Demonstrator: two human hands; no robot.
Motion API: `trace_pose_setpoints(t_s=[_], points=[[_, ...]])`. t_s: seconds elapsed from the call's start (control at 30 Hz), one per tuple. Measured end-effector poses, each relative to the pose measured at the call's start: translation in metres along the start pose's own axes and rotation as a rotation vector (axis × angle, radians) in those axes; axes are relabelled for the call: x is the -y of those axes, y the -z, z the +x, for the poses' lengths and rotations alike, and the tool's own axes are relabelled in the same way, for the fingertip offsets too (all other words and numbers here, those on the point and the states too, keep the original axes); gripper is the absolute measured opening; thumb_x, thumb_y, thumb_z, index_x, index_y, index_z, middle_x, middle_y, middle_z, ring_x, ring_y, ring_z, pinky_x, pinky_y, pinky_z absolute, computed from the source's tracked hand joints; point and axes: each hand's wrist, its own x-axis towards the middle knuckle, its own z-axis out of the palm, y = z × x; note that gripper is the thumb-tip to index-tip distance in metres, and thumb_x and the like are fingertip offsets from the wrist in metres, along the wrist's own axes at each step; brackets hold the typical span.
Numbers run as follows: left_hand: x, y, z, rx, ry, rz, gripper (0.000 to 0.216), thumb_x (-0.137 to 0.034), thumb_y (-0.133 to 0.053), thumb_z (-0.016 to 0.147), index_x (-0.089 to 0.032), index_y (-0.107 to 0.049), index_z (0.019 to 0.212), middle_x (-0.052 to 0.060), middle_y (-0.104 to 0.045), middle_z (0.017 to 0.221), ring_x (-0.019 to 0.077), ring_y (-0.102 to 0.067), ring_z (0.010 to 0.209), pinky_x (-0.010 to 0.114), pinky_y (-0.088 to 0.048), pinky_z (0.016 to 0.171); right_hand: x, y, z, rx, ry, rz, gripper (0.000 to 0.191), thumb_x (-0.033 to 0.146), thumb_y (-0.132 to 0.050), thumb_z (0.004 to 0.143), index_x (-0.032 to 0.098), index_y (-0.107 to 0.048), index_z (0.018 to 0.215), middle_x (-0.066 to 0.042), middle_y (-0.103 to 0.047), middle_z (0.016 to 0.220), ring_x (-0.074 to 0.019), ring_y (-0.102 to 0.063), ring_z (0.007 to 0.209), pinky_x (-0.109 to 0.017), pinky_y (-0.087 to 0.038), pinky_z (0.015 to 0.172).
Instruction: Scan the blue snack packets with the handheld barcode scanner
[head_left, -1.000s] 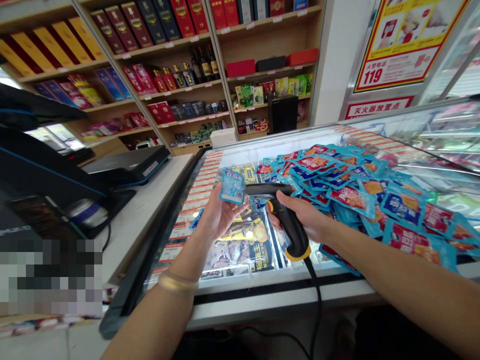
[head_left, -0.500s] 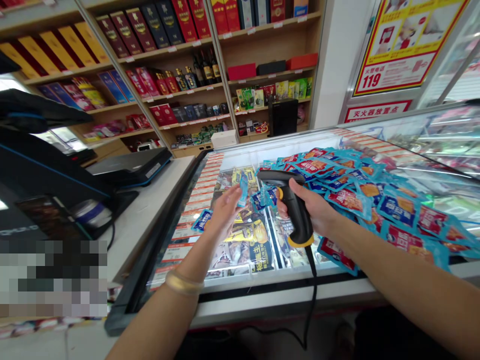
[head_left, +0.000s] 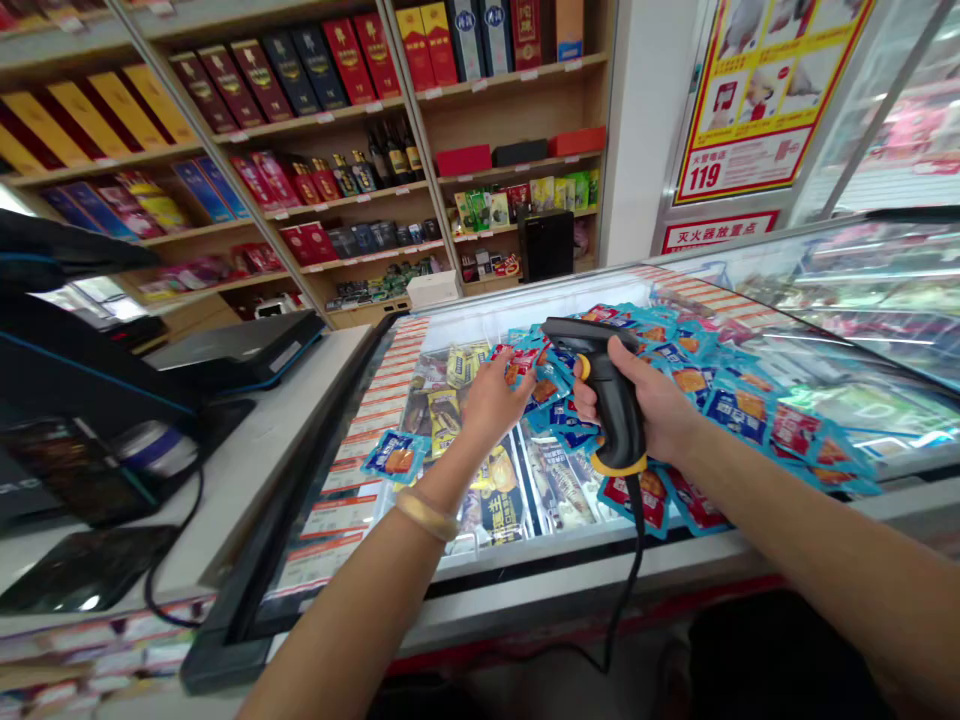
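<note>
My right hand [head_left: 652,400] is wrapped round the handle of a black and yellow barcode scanner [head_left: 616,405]. Its head points left over the freezer's glass top, and its cable hangs down the front. At the left edge of a pile of snack packets [head_left: 739,410], the fingers of my left hand [head_left: 495,405] close on a red and light-blue snack packet [head_left: 521,360]; the fingertips are partly hidden. Apart from the pile, to the left of this hand, a blue snack packet [head_left: 396,455] lies flat on the glass.
Under the glass of the chest freezer [head_left: 465,585] lie yellow and dark wrapped goods. A counter [head_left: 262,440] on the left carries a scale [head_left: 240,345] and a dark checkout machine [head_left: 82,350]. Shelves [head_left: 360,105] of boxes and bottles stand behind.
My left hand has moved from holding a blue packet upright to a red packet at the pile's edge. The scanner stays in my right hand, and the view has shifted.
</note>
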Motion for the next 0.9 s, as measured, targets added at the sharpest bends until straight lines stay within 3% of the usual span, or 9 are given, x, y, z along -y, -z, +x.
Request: trace_pose_setpoints(t_s=[0.13,0.4,0.53,0.67,0.8,0.9], points=[[-0.001,-0.007,-0.001,0.077,-0.035,0.086,0.045,-0.039,-0.059,0.085,-0.015,-0.059,0.122,0.014,-0.067,0.115,0.0274,-0.059,0.109,0.04,-0.045,0.094,-0.003,0.003,-0.003,-0.028,-0.014,0.047,0.039,0.057,-0.056,0.083,0.018,-0.056,0.079,-0.001,-0.054,0.06,-0.0125,-0.05,0.054,-0.022,-0.042,0.051],[0.005,0.003,-0.005,0.055,-0.085,0.021,0.046,-0.038,-0.061,0.084,-0.016,-0.059,0.124,0.014,-0.065,0.122,0.0268,-0.058,0.116,0.042,-0.044,0.1,-0.004,0.004,-0.002,-0.051,-0.047,0.056,0.039,0.056,-0.054,0.086,0.018,-0.059,0.08,-0.001,-0.054,0.059,-0.0125,-0.049,0.053,-0.022,-0.042,0.048],[0.03,0.037,-0.009,0.039,-0.137,0.001,0.049,-0.041,-0.061,0.082,-0.016,-0.059,0.124,0.014,-0.063,0.125,0.0268,-0.056,0.119,0.043,-0.043,0.102,-0.004,0.0,0.0,-0.045,-0.043,0.006,0.045,0.06,-0.055,0.083,0.017,-0.057,0.071,-0.002,-0.054,0.06,-0.0117,-0.048,0.053,-0.022,-0.042,0.05],[0.079,0.088,-0.02,0.071,-0.028,-0.049,0.058,-0.051,-0.062,0.078,-0.017,-0.059,0.124,0.013,-0.063,0.126,0.0272,-0.06,0.114,0.043,-0.047,0.098,-0.016,-0.012,0.005,0.014,-0.074,-0.012,0.044,0.059,-0.057,0.082,0.016,-0.057,0.072,-0.001,-0.055,0.059,-0.0111,-0.048,0.053,-0.022,-0.042,0.053],[0.122,0.126,-0.041,0.251,0.046,-0.004,0.074,-0.055,-0.072,0.064,-0.019,-0.059,0.127,0.011,-0.06,0.132,0.0292,-0.056,0.122,0.042,-0.042,0.105,-0.044,-0.031,0.017,0.053,-0.17,-0.024,0.044,0.061,-0.062,0.078,0.017,-0.058,0.075,-0.001,-0.056,0.058,-0.0111,-0.049,0.052,-0.022,-0.04,0.051],[0.14,0.135,-0.057,0.388,0.039,0.06,0.085,-0.048,-0.081,0.051,-0.02,-0.059,0.128,0.01,-0.057,0.137,0.0309,-0.051,0.127,0.041,-0.037,0.109,-0.066,-0.047,0.026,0.096,-0.218,-0.059,0.047,0.062,-0.065,0.074,0.016,-0.057,0.074,0.0,-0.056,0.057,-0.0106,-0.048,0.051,-0.023,-0.039,0.051]])
